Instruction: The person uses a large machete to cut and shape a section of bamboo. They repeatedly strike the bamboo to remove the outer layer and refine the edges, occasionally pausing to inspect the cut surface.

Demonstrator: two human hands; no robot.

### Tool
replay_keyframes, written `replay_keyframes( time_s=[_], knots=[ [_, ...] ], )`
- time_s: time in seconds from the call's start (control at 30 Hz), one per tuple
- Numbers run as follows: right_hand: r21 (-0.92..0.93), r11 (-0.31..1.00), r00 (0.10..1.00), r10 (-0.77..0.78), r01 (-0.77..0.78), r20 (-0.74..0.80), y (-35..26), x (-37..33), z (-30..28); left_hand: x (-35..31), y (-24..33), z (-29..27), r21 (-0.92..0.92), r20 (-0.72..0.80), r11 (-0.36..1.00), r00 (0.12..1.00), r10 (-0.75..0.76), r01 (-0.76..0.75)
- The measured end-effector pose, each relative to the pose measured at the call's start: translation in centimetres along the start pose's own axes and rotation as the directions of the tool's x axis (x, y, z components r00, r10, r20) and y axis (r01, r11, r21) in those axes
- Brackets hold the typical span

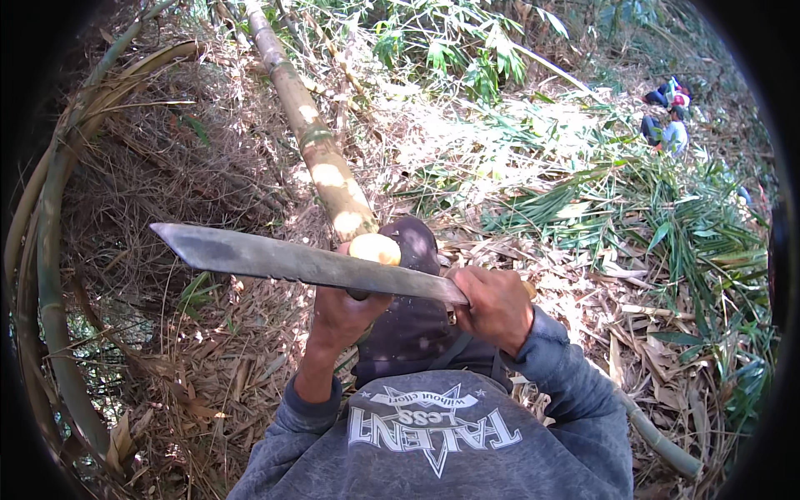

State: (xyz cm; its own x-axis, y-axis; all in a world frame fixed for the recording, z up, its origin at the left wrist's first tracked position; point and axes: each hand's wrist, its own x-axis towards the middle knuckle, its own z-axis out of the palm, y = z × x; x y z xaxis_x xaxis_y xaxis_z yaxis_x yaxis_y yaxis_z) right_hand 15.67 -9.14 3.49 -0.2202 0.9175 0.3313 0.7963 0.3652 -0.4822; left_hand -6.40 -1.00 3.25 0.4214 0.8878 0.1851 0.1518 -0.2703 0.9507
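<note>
My right hand (498, 308) is closed round the handle of a machete (308, 265). Its long grey blade extends to the left across my front, the worn tip at the far left. Behind the blade, my left hand (350, 315) is closed round a piece with a pale, rounded end (375, 248). The blade hides most of that piece, so its full shape cannot be made out. Just beyond it ends a thick tan bamboo pole (321, 158), which slopes away to the upper left. Whether the held piece is part of this pole is unclear.
Curved bamboo stems (52, 250) rise at the left. Dry leaves (225, 367) litter the ground, and cut green foliage (650, 208) lies at the right. Two people (671, 133) sit low at the far right. Another bamboo length (662, 437) lies at the lower right.
</note>
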Motion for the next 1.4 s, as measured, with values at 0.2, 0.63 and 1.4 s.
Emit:
replay_keyframes(
  time_s=[0.2,0.63,1.4],
  knots=[
    [-0.15,0.811,0.791,0.585,-0.566,0.178,11.5,-4.1,3.6,-0.3,4.6,-1.3,-0.348,0.094,0.934,0.988,0.124,-0.084],
    [0.079,0.994,0.993,0.088,-0.081,-0.08,0.6,-1.3,0.1,1.1,1.5,0.6,0.013,0.077,0.998,0.995,-0.069,0.068],
    [0.139,0.937,0.917,0.344,-0.321,-0.204,4.2,-4.9,1.2,1.0,0.8,-1.0,-0.507,0.306,0.814,0.942,-0.137,0.283]
  ],
)
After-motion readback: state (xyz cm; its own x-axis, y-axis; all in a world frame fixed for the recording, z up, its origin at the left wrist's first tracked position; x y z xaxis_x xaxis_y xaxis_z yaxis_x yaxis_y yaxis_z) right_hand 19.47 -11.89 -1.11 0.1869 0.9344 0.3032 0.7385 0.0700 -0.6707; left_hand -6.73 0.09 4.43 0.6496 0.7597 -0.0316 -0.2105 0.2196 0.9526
